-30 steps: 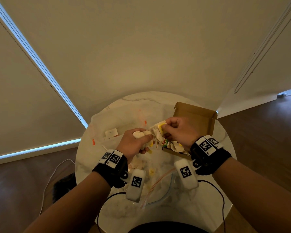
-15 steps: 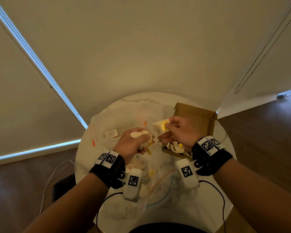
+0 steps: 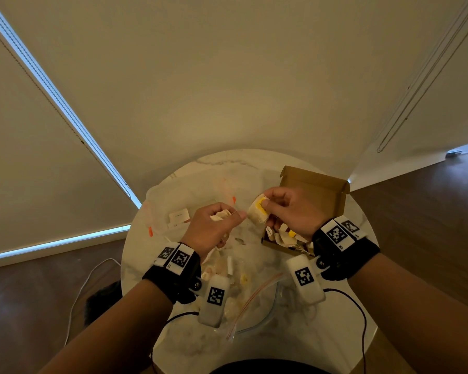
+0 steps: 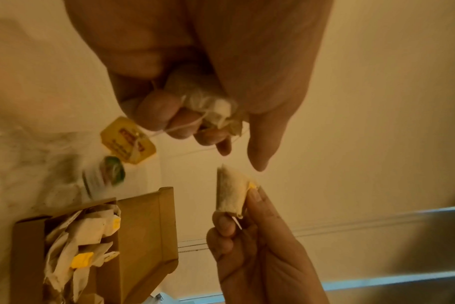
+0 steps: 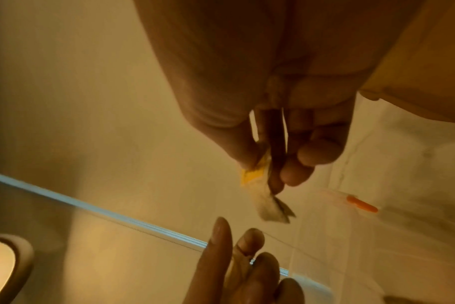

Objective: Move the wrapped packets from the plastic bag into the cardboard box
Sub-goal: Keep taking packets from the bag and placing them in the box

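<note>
My right hand (image 3: 274,209) pinches a single white packet with a yellow tag (image 3: 258,210) above the table, just left of the open cardboard box (image 3: 327,195). That same packet (image 4: 233,192) shows in the left wrist view, and also as a packet (image 5: 262,197) in the right wrist view. My left hand (image 3: 222,220) grips a crumpled bunch of packets (image 4: 208,107), with a yellow tag (image 4: 127,139) and a green tag (image 4: 107,172) dangling on strings. Several packets (image 4: 83,246) lie inside the box. The clear plastic bag (image 3: 254,300) lies near me with packets in it.
The round marble table (image 3: 227,163) holds a clear plastic container (image 3: 170,201) with orange clips at the back left. A white cable (image 3: 84,282) trails on the wooden floor to the left. Black wrist cables cross the table's near edge.
My hands have drawn apart. The right hand has pulled one yellow-tagged packet away from the bunch that the left hand holds and lifted it slightly to the right.
</note>
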Available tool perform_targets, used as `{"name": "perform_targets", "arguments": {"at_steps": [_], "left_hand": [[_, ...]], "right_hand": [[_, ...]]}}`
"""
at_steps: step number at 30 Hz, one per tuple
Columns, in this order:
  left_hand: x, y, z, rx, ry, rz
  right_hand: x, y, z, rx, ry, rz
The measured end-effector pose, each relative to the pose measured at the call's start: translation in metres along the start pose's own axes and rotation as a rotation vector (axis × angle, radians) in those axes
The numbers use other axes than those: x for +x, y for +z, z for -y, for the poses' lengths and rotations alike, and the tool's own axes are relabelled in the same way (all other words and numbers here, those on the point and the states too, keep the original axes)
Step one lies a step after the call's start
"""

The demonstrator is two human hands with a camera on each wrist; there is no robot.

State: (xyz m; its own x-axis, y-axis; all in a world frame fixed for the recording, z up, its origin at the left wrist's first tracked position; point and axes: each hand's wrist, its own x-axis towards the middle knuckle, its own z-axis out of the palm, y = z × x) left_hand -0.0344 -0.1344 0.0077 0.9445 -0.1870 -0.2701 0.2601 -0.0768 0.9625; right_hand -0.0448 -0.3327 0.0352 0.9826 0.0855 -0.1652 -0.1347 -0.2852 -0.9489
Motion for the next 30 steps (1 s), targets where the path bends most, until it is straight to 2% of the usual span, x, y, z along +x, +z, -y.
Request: {"name": "perform_targets", "arguments": {"at_steps": [4,12,18,25,27,30], "left_hand": [[-0.001,0.001,-0.004,0.053,0.055,0.053],[-0.001,0.003,-0.006,0.087,0.091,0.07],[-0.004,0.001,-0.009,0.085,0.142,0.149],[0.0,0.004,-0.009,0.078,0.144,0.073],[0.001,0.004,-0.008,0.102,0.141,0.042],[0.003,0.002,-0.003,0.109,0.111,-0.004]], "right_hand": [[-0.001,-0.001,0.009,-0.173,-0.077,0.077],[-0.003,-0.001,0.014,-0.146,-0.096,0.053],[-0.001,-0.003,0.016,-0.228,-0.145,0.068],[0.001,-0.003,0.016,-0.221,-0.15,0.112],[0.005,-0.011,0.009,-0.234,-0.122,0.077],[0.021,-0.038,-0.02,-0.361,-0.025,-0.067]]}}
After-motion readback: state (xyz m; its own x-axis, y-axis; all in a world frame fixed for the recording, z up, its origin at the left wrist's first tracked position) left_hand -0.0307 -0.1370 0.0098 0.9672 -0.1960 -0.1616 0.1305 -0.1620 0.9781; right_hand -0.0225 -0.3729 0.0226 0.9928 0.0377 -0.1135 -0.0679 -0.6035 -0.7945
